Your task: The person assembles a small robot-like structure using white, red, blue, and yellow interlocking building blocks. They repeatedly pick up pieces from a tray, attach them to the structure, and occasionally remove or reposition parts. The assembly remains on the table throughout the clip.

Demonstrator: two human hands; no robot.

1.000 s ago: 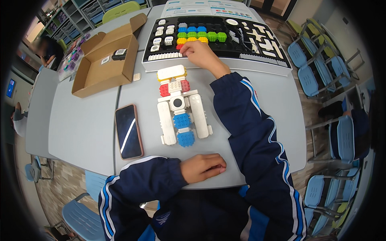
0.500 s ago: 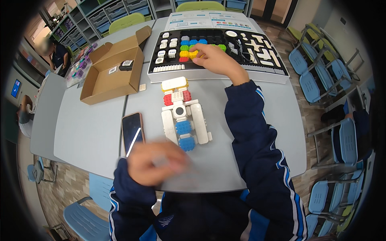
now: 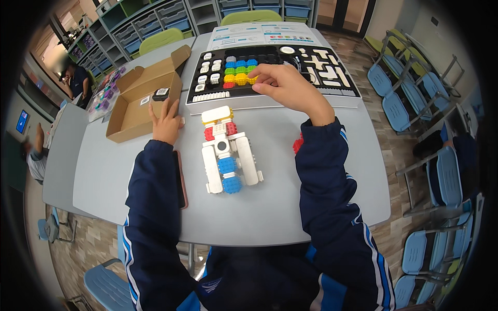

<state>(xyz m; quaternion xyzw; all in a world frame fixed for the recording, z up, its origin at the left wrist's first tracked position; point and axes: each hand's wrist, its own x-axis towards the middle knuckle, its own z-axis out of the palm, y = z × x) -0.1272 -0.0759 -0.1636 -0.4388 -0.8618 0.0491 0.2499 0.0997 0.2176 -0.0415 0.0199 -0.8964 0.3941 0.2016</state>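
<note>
My left hand [image 3: 167,123] rests by the right side of an open cardboard box [image 3: 129,132], fingers spread, partly covering a small white square tile [image 3: 182,121]. Over the front of a black parts tray [image 3: 264,98], my right hand [image 3: 295,92] hovers with thumb and forefinger apart; nothing shows between them. Below it in the tray are yellow blocks [image 3: 241,79], green blocks [image 3: 236,71] and blue blocks [image 3: 240,64]. A built model [image 3: 223,146] of white, red, yellow and blue pieces lies between my forearms. A red block [image 3: 297,144] is half hidden by my right sleeve.
A phone [image 3: 181,181] lies partly under my left sleeve. White cubes [image 3: 214,79] and flat white pieces [image 3: 329,67] fill the tray's sides. Behind it is a printed sheet [image 3: 259,34]. Blue chairs [image 3: 397,111] stand to the right; a person [image 3: 78,78] is at far left.
My left hand has moved from the table's near edge forward to the cardboard box. My right hand has drawn back slightly to the right, off the yellow blocks. The red block has come into view.
</note>
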